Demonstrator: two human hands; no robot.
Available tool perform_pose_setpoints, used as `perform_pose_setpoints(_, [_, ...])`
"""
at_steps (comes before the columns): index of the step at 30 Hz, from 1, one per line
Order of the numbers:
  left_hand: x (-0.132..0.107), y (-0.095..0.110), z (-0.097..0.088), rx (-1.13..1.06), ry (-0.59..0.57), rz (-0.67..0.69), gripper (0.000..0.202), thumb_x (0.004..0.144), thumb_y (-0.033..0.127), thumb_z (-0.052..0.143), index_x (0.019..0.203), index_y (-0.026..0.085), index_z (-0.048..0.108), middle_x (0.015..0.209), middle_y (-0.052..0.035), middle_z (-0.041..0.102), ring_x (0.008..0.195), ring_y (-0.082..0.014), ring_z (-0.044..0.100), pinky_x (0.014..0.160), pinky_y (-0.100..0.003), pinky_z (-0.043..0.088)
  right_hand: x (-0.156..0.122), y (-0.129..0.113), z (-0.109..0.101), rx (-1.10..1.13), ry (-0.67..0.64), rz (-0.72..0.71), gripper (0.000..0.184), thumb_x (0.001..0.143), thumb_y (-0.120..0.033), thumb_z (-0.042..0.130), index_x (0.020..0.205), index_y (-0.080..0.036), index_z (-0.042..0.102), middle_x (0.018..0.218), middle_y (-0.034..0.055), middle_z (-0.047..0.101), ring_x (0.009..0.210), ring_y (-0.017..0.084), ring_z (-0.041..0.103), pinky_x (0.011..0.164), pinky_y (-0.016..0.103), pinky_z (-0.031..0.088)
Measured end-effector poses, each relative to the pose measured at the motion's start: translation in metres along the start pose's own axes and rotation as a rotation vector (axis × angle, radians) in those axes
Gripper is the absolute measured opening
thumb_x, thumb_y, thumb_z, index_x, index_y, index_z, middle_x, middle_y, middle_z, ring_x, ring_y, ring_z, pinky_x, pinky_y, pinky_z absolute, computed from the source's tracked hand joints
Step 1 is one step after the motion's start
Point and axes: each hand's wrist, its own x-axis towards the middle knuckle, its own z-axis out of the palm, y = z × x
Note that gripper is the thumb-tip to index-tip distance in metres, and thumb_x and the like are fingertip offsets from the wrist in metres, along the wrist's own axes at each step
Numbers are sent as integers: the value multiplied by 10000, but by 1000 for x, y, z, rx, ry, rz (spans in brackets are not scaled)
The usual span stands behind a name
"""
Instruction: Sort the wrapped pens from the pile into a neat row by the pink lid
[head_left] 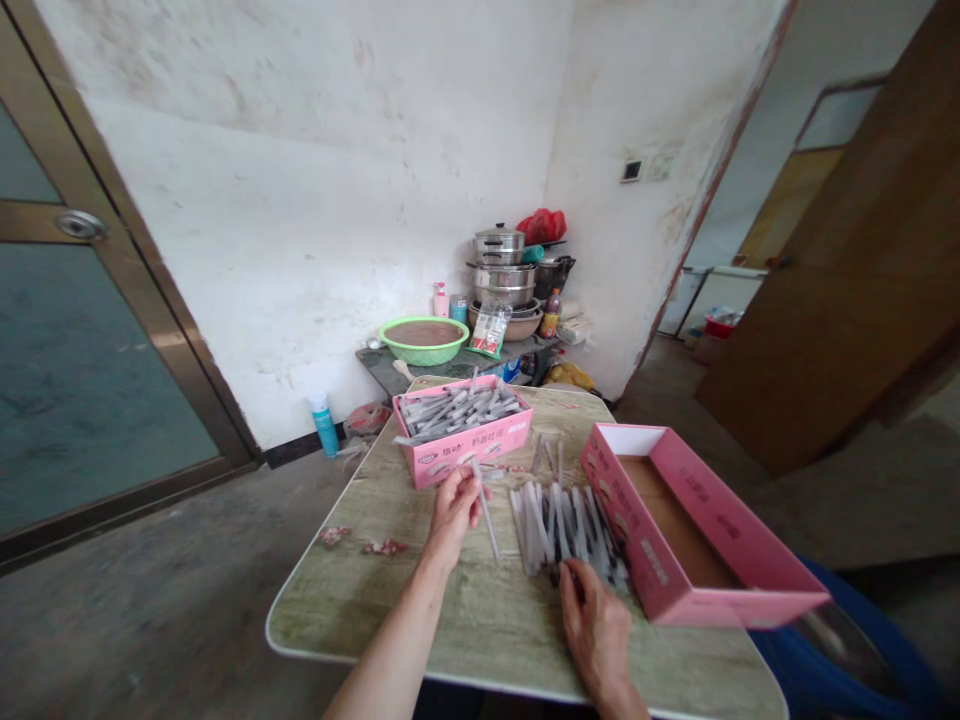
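Observation:
My left hand (454, 508) pinches a slim translucent pen (487, 520), held slanting over the tabletop in front of a full pink box. Beside it, my right hand (596, 625) is closed at the near edge of a pile of similar pens (551, 530), some with dark ends. Whatever its fingertips grip is hidden. The pink box (480, 440) behind my left hand is heaped with more of these pens. To the right of the pile stands a second pink box (630, 520), its brown bottom showing. A few loose pens (549, 455) lie between the boxes.
The wood-patterned table (360, 590) has rounded corners. Behind it, a low dark stand holds a green basin (424, 345), steel pots (501, 270) and bottles. A blue spray can (324, 428) stands on the floor at left. Something round and blue (847, 640) is at lower right.

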Motion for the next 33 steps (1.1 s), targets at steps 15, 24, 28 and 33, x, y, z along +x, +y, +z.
perform_pose_setpoints(15, [5, -39, 38, 162, -88, -240, 497, 753, 550, 597, 1034, 143, 555, 536, 27, 600, 319, -57, 420, 317, -150, 266, 4, -7, -3, 107, 17, -56, 388, 976, -381, 348, 887, -153, 649, 711, 71, 694, 555, 149, 651, 536, 215, 434])
perform_pose_setpoints(24, [97, -56, 98, 577, -60, -165, 304, 864, 272, 541, 1118, 149, 655, 608, -4, 670, 487, -118, 592, 476, -203, 416, 1, -3, 2, 135, -7, -78, 341, 978, -344, 351, 865, -182, 630, 677, 40, 672, 524, 136, 635, 512, 214, 423])
perform_pose_setpoints(28, [122, -69, 114, 753, -90, -88, 286, 813, 177, 595, 1087, 157, 676, 846, -56, 734, 769, -163, 675, 714, -250, 489, 2, -2, 2, 163, -29, -83, 299, 972, -316, 372, 886, -185, 626, 674, 31, 660, 535, 131, 628, 525, 212, 428])
perform_pose_setpoints(33, [115, -65, 114, 953, -142, 52, 350, 833, 166, 557, 1176, 168, 625, 1022, -83, 712, 977, -185, 640, 894, -292, 449, 2, -1, 2, 180, -46, -71, 295, 969, -309, 375, 890, -188, 631, 689, 36, 664, 556, 136, 633, 536, 213, 439])
